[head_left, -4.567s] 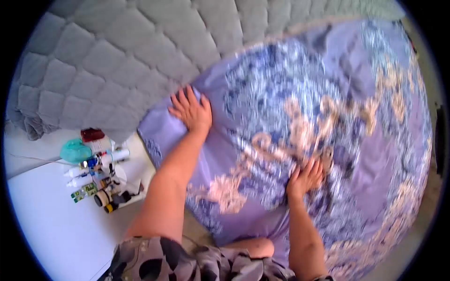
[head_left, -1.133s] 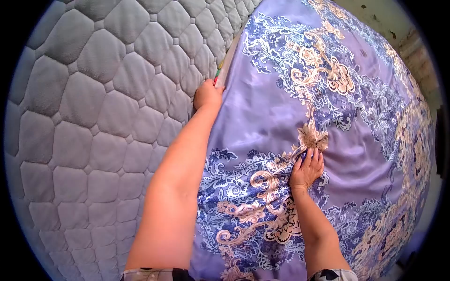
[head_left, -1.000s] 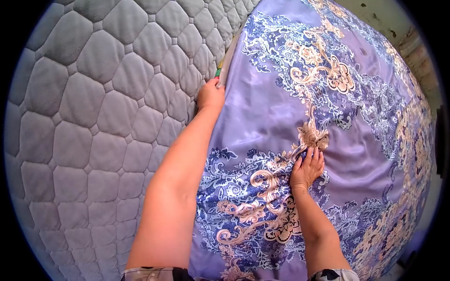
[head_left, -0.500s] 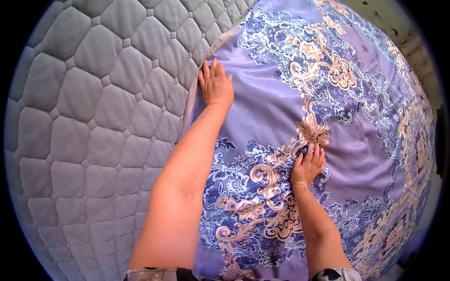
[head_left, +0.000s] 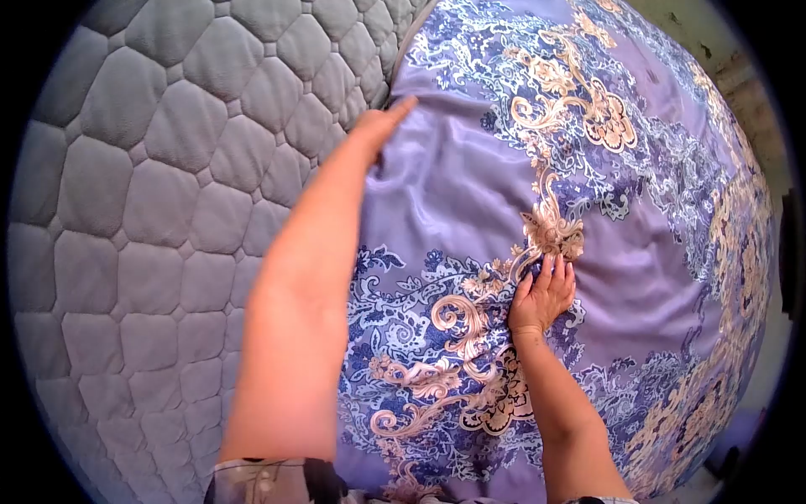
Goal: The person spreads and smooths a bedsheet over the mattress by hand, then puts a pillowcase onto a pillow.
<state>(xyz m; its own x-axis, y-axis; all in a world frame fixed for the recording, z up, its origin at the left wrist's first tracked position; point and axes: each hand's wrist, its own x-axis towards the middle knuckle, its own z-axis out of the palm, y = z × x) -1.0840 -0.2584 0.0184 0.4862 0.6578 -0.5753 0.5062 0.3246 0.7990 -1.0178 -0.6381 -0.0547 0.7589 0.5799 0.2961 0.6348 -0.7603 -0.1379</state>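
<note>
A shiny purple bedcover [head_left: 420, 193] with blue and cream floral scrollwork lies over a grey quilted mattress cover [head_left: 151, 202]. At the bedcover's left edge, my left hand [head_left: 382, 130] grips the fabric, its thumb on top and its other fingers hidden beneath the edge. My right hand [head_left: 541, 298] rests palm down on the bedcover, below a cream flower motif, with its fingers stretched out. Soft creases run across the purple cloth between the two hands.
The grey quilting fills the left side of the view. Beyond the bedcover's upper right edge, a worn wall or floor surface [head_left: 709, 50] shows. A dark object [head_left: 789, 252] stands at the far right.
My left hand has gone from lying flat near the bedcover's edge to gripping that edge, and the edge is now folded in. My right hand stays nearly in place on the cloth.
</note>
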